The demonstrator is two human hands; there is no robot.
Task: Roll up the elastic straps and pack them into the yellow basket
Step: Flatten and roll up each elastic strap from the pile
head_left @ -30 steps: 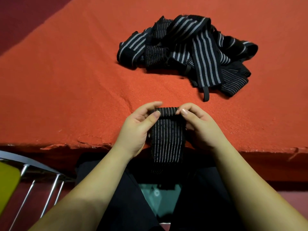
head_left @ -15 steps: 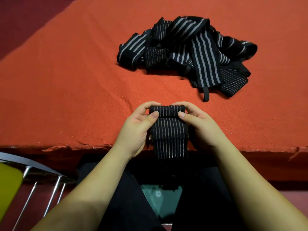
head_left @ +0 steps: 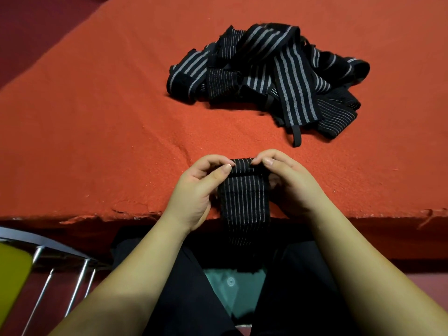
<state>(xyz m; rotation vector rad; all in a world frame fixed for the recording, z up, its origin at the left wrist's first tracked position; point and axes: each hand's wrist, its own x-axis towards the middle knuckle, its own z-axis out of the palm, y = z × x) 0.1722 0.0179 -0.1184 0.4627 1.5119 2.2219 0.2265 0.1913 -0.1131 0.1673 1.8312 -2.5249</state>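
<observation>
Count, head view: 2 hands, left hand (head_left: 194,190) and right hand (head_left: 291,185). 1 elastic strap (head_left: 244,202) at near table edge, one end rolled. 1 heap of loose straps (head_left: 266,78) far right on the red table (head_left: 97,117); number in heap cannot be told, tangled. 1 yellow object (head_left: 12,275) near left, partly out of view.

Both hands (head_left: 244,187) pinching a rolled strap end (head_left: 242,164) near the strap pile (head_left: 269,78)

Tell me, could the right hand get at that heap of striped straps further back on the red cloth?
Probably yes, but not at once. Nothing lies on the red cloth between the right hand and the heap of straps; yet it and the left hand are pinching the strap being rolled.
</observation>
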